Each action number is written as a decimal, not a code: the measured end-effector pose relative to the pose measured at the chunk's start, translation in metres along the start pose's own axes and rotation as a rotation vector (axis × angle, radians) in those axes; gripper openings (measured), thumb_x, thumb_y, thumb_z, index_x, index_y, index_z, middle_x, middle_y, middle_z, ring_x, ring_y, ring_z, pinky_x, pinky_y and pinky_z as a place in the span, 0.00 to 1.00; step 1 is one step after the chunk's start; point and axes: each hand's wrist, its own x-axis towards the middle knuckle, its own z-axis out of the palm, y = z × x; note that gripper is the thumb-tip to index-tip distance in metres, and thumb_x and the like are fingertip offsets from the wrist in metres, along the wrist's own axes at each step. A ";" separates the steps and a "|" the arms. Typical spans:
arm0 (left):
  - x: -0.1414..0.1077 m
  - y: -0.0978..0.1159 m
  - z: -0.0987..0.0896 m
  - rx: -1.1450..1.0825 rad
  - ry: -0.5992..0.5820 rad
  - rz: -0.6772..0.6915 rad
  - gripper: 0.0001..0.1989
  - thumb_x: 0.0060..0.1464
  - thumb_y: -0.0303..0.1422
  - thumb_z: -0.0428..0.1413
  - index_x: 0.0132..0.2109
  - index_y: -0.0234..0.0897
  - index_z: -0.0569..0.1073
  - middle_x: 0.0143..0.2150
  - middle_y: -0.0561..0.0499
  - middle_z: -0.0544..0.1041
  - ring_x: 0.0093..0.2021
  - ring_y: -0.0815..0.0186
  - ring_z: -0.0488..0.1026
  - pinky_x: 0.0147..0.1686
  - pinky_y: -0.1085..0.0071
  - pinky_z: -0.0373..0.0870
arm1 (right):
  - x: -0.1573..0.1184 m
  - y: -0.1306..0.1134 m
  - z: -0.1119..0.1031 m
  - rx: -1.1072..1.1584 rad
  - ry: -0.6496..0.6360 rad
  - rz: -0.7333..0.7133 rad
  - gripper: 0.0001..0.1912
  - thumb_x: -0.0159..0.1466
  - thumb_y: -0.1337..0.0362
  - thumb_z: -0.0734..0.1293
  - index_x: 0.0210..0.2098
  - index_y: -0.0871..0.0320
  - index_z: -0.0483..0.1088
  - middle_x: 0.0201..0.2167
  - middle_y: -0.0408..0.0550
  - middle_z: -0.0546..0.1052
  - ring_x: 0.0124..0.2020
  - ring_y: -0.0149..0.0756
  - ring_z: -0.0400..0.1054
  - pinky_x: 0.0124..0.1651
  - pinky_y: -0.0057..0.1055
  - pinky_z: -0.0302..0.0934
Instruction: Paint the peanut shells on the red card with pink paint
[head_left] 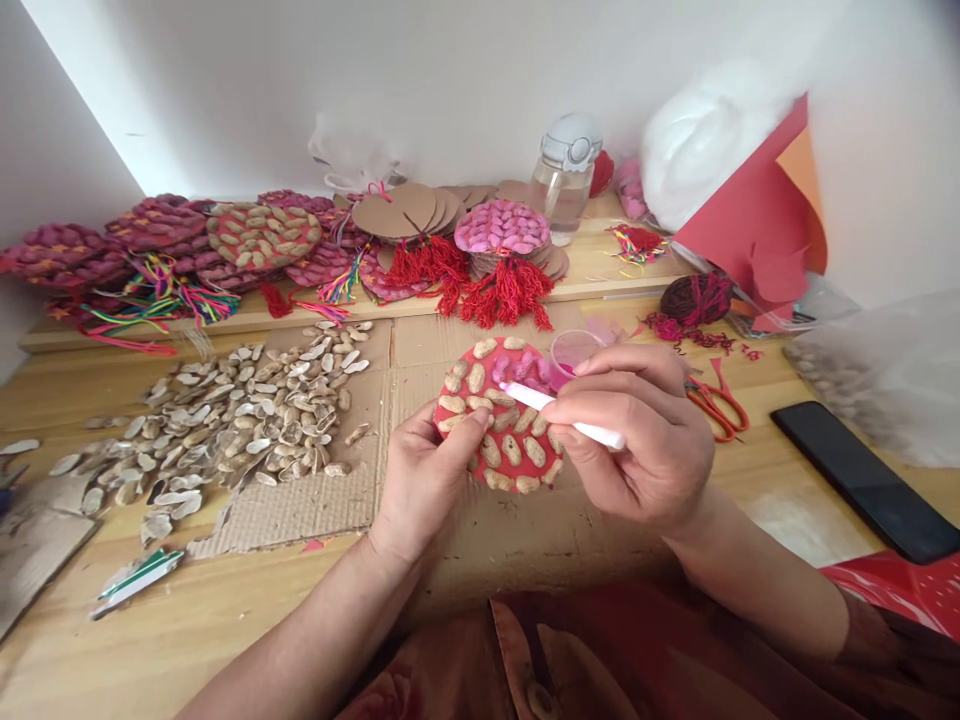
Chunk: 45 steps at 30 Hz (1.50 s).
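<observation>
Sensibly, the peanut-studded disc [511,430] was held in a closed pinch by the left hand [424,470], the white pen [528,397] by the right hand [637,430] (light strokes seemed best).

The left fingers [463,440] pinch the near-left edge of a red disc [523,466] studded with peanut shells. Above it, the right fingers [626,405] hold a white marker [531,398], its pink tip by the pink-coloured shells [525,368]. Just beyond the right fingers sits a clear cup [576,352]; to their right, orange-handled scissors [733,415], then a black smartphone [862,475]. Loose peanut shells [289,440] spread left of the left fingers.
</observation>
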 end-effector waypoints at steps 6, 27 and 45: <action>0.002 0.005 0.005 -0.113 0.024 -0.037 0.14 0.49 0.40 0.74 0.41 0.39 0.84 0.38 0.48 0.87 0.35 0.60 0.84 0.37 0.66 0.80 | 0.001 0.004 -0.001 -0.004 0.128 0.088 0.05 0.66 0.69 0.70 0.40 0.52 0.75 0.31 0.42 0.81 0.43 0.41 0.76 0.48 0.43 0.69; 0.007 0.010 0.009 -0.222 0.111 -0.081 0.21 0.36 0.40 0.80 0.37 0.35 0.84 0.38 0.44 0.89 0.40 0.55 0.87 0.45 0.64 0.84 | -0.005 0.049 0.002 -0.010 0.270 0.399 0.04 0.70 0.63 0.70 0.38 0.52 0.78 0.34 0.44 0.82 0.38 0.39 0.73 0.44 0.39 0.66; 0.003 0.007 0.013 -0.221 0.074 -0.070 0.18 0.44 0.38 0.77 0.39 0.33 0.85 0.37 0.43 0.88 0.37 0.57 0.86 0.42 0.64 0.83 | -0.004 0.012 0.012 0.038 -0.045 -0.046 0.06 0.69 0.67 0.72 0.45 0.53 0.76 0.36 0.43 0.84 0.46 0.43 0.72 0.56 0.45 0.66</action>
